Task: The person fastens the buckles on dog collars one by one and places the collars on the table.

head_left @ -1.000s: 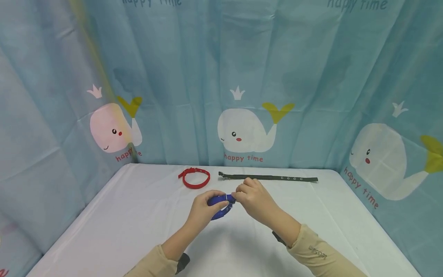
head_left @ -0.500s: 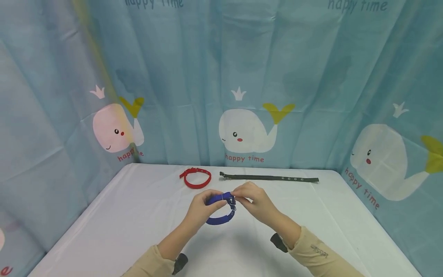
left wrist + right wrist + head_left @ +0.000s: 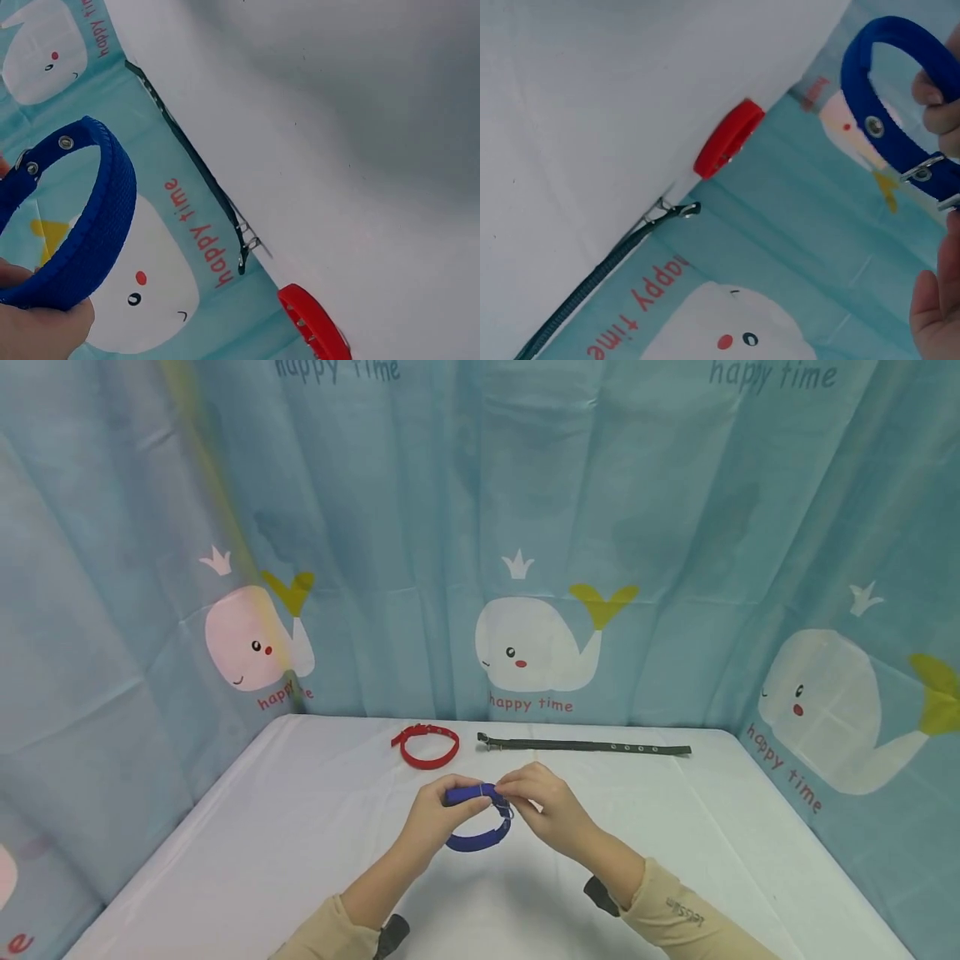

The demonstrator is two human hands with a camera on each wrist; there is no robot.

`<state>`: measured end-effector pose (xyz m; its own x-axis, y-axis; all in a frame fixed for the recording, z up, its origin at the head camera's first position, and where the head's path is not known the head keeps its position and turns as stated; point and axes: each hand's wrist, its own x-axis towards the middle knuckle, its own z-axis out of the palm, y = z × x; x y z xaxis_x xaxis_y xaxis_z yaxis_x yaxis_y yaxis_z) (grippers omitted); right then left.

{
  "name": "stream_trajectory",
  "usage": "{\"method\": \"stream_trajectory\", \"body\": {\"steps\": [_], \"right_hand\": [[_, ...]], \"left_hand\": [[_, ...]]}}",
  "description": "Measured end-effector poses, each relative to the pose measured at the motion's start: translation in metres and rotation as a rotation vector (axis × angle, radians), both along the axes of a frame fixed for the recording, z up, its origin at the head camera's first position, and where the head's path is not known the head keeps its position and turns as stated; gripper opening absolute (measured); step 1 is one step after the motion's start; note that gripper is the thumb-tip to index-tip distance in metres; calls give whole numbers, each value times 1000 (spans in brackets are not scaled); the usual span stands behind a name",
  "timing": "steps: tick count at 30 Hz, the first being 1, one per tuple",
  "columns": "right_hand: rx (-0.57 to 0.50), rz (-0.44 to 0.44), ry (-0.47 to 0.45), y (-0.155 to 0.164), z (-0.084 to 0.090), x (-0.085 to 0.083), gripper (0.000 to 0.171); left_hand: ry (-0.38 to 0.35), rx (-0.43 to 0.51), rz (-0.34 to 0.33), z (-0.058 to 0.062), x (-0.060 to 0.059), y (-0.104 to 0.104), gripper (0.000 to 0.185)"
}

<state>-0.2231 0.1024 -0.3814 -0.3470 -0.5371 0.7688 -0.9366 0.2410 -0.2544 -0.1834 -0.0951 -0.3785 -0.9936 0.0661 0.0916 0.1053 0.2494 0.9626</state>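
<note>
A blue pet collar (image 3: 480,841), formed into a loop, is held up above the table. My left hand (image 3: 433,810) pinches its padded band between thumb and fingers. On the other side, my right hand (image 3: 551,808) pinches the strap beside the metal buckle, with its fingertips close to the left thumb. In the right wrist view the strap of the blue collar (image 3: 857,84) passes through the buckle (image 3: 924,168), and an eyelet shows along it. The left wrist view shows the wide band (image 3: 112,206) near; the right fingers are mostly cut off there.
A red collar (image 3: 429,764) lies looped on the white table (image 3: 300,843) towards the back. To its right a dark green collar (image 3: 558,745) lies stretched out straight, its buckle at the left end. A blue whale-print curtain (image 3: 405,635) surrounds the table's back and sides.
The blue collar's loop has swung down and opened towards view. My right hand's fingers have shifted on the strap by the buckle and stretched out somewhat; the left hand keeps its hold.
</note>
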Motion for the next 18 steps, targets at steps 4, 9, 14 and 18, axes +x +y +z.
{"method": "stream_trajectory", "body": {"steps": [4,9,14,18], "right_hand": [[16,-5,24,0,-2,1,29],[43,-42,-40,-2,-3,3,26],[56,-99,-527,0,-10,1,26],[89,-37,-995,-3,-17,-3,38]], "left_hand": [[-13,2,13,0,0,0,37],[-26,32,22,-2,-1,-2,36],[-50,88,50,-4,-1,-9,35],[-77,196,46,-5,-4,-18,32]]}}
